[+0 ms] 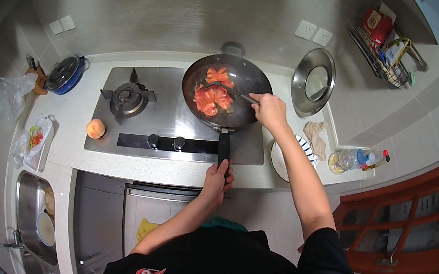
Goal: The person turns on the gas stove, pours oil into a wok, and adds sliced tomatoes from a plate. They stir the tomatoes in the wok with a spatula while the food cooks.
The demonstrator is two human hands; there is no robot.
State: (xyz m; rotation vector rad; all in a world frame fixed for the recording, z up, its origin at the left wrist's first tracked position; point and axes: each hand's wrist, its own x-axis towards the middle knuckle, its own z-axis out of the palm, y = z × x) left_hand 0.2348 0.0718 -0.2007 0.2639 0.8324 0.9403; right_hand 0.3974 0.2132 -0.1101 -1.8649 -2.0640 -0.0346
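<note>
My left hand (218, 180) is closed around the black handle (224, 146) of a dark wok (250, 75), which sits on the right side of the stove. In my right hand (269, 109) is the handle of a dark spatula (239, 93). Its blade reaches over the wok and touches the red tomato pieces (213, 100), covering some of them. The tomatoes look soft and wet, gathered in the left half of the wok. Beneath my right forearm a white plate (281, 159) with blue stripes is partly hidden.
A bare burner (127, 98) and a peach (95, 128) are on the left. A steel lid (313, 82) leans against the back wall, near a cloth (315, 138) and bottles (352, 160). Farther left are a blue pot (65, 75), a white tray (44, 147) and a sink (29, 198).
</note>
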